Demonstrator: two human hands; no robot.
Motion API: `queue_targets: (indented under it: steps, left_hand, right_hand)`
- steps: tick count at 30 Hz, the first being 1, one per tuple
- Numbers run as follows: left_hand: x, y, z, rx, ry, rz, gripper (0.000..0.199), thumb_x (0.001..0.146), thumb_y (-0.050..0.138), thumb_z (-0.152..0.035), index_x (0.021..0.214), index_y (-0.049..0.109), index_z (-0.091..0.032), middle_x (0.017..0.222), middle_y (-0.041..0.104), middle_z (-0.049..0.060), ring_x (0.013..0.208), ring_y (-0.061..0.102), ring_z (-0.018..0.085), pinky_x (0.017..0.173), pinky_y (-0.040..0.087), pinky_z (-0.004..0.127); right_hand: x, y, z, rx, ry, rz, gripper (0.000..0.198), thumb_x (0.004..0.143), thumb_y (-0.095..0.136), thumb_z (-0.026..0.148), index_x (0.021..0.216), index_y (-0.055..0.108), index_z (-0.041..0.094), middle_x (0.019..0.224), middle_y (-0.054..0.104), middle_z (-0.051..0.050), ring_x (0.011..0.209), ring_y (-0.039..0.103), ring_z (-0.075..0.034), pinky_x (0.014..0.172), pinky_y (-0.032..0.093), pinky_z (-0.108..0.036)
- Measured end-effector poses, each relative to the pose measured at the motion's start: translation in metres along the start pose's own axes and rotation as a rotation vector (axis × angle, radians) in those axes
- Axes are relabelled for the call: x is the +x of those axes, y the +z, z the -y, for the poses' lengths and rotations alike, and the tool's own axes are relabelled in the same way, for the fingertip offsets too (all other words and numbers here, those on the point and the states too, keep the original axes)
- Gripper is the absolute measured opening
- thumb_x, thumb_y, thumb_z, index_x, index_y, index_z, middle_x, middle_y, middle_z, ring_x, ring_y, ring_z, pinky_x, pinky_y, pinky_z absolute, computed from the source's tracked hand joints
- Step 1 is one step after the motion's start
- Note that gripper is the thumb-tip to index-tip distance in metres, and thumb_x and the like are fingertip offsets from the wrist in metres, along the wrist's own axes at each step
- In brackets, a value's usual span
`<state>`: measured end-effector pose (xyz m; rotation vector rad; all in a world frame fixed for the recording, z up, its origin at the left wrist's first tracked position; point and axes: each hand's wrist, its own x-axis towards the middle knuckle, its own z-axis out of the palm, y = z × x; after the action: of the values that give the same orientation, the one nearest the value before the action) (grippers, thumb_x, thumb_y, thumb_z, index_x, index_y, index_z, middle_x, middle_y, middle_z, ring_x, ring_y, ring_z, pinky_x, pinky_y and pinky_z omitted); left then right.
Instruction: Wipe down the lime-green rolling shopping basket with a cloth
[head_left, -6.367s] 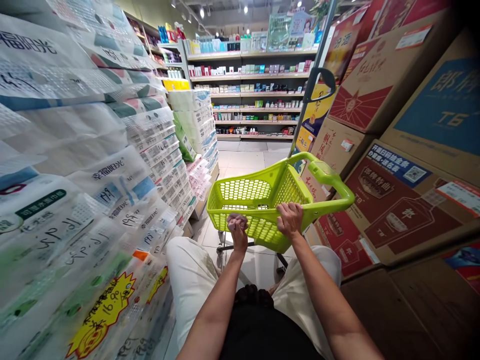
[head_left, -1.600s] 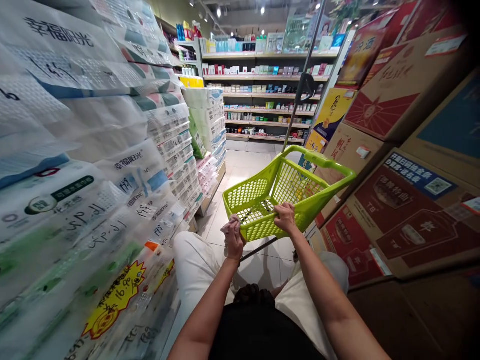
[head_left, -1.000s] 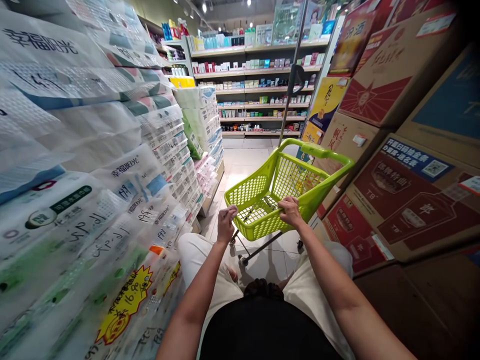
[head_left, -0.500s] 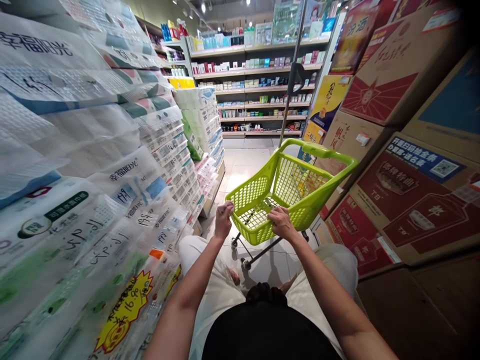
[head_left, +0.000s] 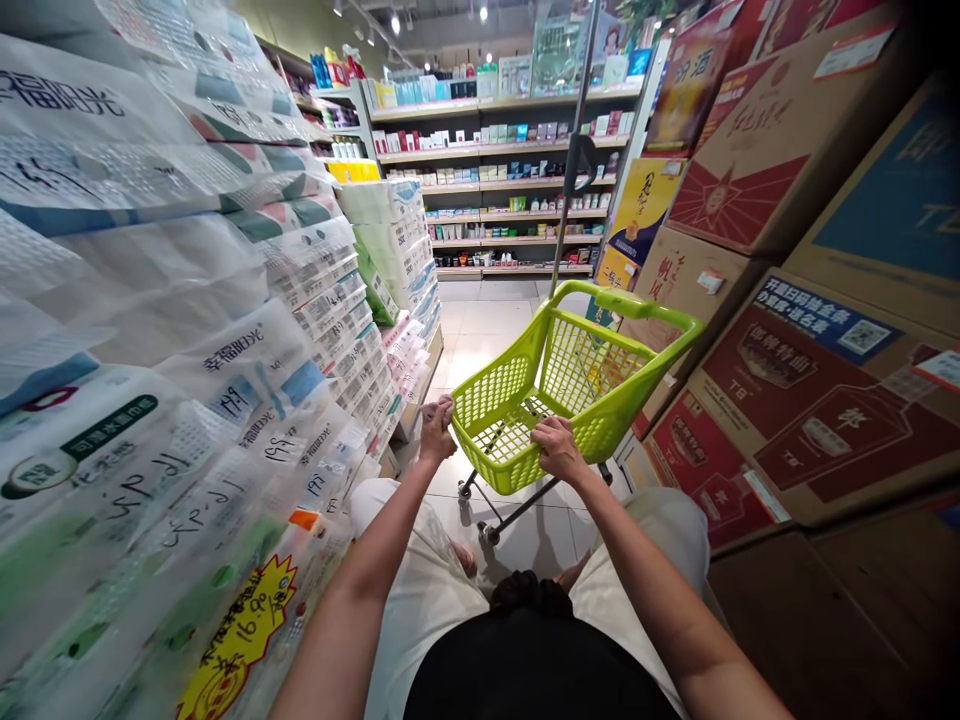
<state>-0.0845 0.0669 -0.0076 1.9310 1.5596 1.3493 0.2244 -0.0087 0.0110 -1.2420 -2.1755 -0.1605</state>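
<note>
A lime-green shopping cart (head_left: 510,478) with a perforated plastic basket stands in front of me, turned at an angle. No goods show inside the basket. My right hand (head_left: 558,447) is closed over the near rim, its fingers curled over the edge. At the near left corner, my left hand (head_left: 436,430) has its fingers closed against the rim; its exact hold is partly hidden. Beyond the basket rises the cart's handle (head_left: 626,303). A thin upright pole with a dark grip (head_left: 577,165) stands just behind the cart.
Stacked packs of tissue paper (head_left: 225,370) line the left side close to my arm. Cardboard cartons (head_left: 810,390) crowd the right. Shelves of small boxed goods (head_left: 487,150) close off the far end. Pale tiled floor (head_left: 476,320) runs between.
The view has turned slightly to the right, so the shelves, cart and cartons sit a little further left. Both hands keep their places at the cart's rim.
</note>
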Motion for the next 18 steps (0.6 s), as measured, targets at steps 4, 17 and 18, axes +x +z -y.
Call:
queue_targets:
  steps: [4,17,18]
  left_hand:
    - [-0.057,0.024,-0.014,-0.171,-0.028,-0.104,0.038,0.099,0.048,-0.024,0.131,0.067,-0.023,0.142,0.064,0.012,0.136,0.056,0.028,0.121,0.041,0.048]
    - [-0.055,0.044,-0.020,-0.372,-0.337,-0.247,0.033,0.093,0.060,-0.026,0.124,0.069,-0.024,0.138,0.069,0.012,0.142,0.054,0.026,0.125,0.036,0.049]
    - [-0.068,0.046,-0.023,-0.378,-0.313,-0.230,0.033,0.092,0.061,-0.026,0.124,0.069,-0.024,0.137,0.069,0.012,0.142,0.054,0.027,0.125,0.036,0.050]
  right_hand:
    - [-0.002,0.000,0.000,0.008,0.006,-0.013,0.023,0.064,0.053,0.001,0.071,0.055,0.022,0.077,0.066,-0.001,0.093,0.055,-0.021,0.098,0.030,-0.037]
    - [0.000,0.006,0.002,-0.025,0.021,-0.018,0.022,0.064,0.054,0.002,0.072,0.056,0.023,0.077,0.064,-0.001,0.093,0.053,-0.022,0.098,0.030,-0.037]
    - [0.000,0.006,0.002,-0.028,0.027,-0.017,0.022,0.065,0.055,0.002,0.071,0.056,0.023,0.077,0.065,-0.001,0.094,0.053,-0.022,0.098,0.030,-0.037]
